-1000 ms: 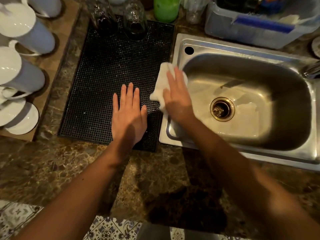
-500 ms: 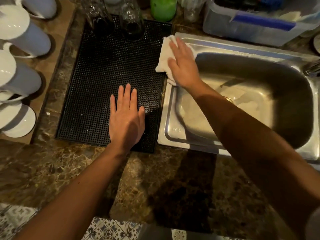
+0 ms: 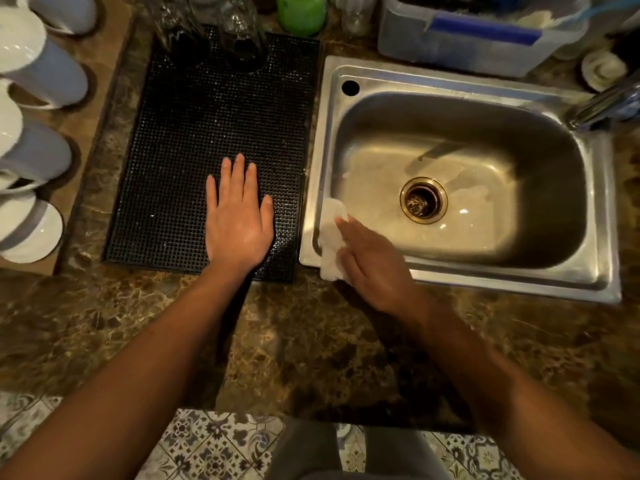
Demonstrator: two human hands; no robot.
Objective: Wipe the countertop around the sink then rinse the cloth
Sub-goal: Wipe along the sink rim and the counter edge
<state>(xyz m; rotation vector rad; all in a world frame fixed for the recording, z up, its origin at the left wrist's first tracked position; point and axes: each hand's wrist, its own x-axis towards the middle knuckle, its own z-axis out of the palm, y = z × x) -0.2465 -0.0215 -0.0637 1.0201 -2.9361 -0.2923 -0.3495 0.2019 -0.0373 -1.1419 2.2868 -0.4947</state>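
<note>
A stainless steel sink (image 3: 460, 74) is set into the brown marble countertop (image 3: 277, 341). My right hand (image 3: 374, 268) presses a white cloth (image 3: 330, 237) flat onto the sink's front-left rim corner, fingers pointing up and left over it. The cloth's lower part is hidden under my palm. My left hand (image 3: 239, 220) lies flat, fingers spread, on the black rubber drying mat (image 3: 207, 133) left of the sink and holds nothing. The tap spout (image 3: 602, 105) reaches in from the right edge; no water is seen running.
White mugs (image 3: 38, 74) stand upside down on a wooden board at the left. Two glasses (image 3: 242, 39) and a green bottle (image 3: 301, 12) sit at the back. A grey plastic tub (image 3: 478, 39) stands behind the sink. Patterned floor tiles show below the counter edge.
My right hand swept the cloth up to the sink's back-left corner, then back down the left rim to the front-left corner. My left hand has stayed flat on the mat.
</note>
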